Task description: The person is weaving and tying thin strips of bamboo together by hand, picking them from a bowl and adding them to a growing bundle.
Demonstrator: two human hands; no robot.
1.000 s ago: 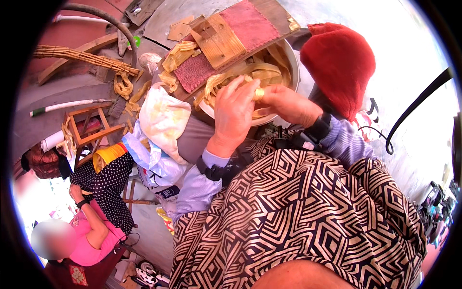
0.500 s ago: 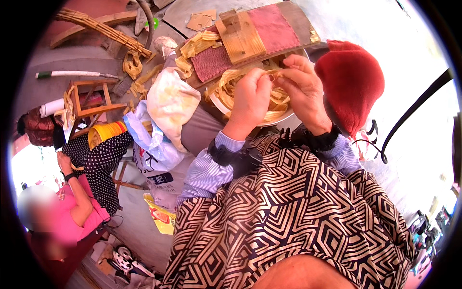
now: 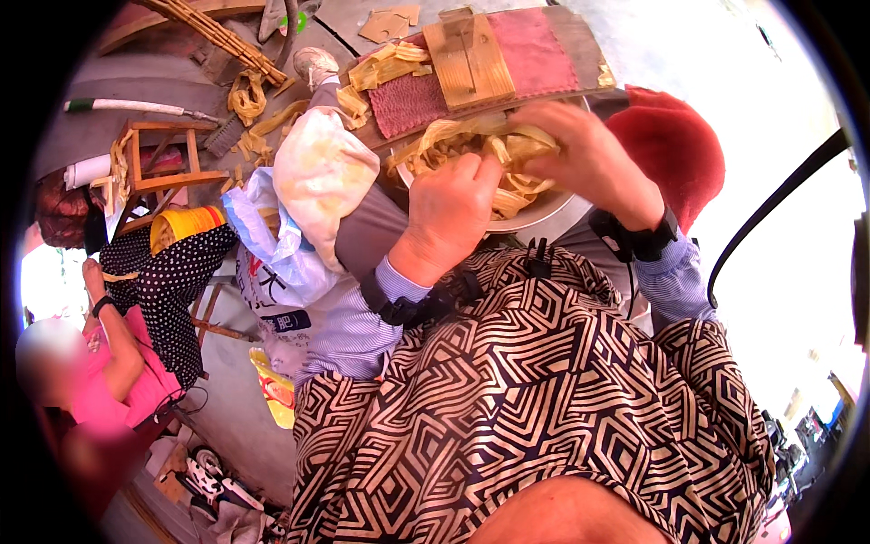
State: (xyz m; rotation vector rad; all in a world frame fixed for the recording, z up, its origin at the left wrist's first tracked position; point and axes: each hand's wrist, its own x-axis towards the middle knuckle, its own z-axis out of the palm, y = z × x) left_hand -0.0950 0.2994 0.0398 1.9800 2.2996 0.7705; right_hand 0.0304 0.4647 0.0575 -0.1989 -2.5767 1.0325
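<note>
A round pale basin [image 3: 540, 218] sits in front of me, piled with long, flat, yellowish-tan fibrous strips [image 3: 517, 195]. My left hand [image 3: 449, 213] is closed over the near left part of the pile. What its curled fingers grip is hidden beneath them. At the basin's right side, my right hand [image 3: 594, 159] has its fingers apart, slightly blurred. A strip shows by the gap between those fingers, apparently not pinched.
Behind the basin lies a board [image 3: 589, 54] with reddish cloth, a wooden block [image 3: 468, 63] and more strips. A stained pale cloth [image 3: 322, 168] covers one knee, red fabric [image 3: 666, 150] the other. A person in pink [image 3: 122, 372] sits left, near a wooden stool [image 3: 172, 177].
My hands have come apart from their meeting point above the basin. The left has lowered leftward; the right has moved right, its fingers spreading. The view has shifted slightly.
</note>
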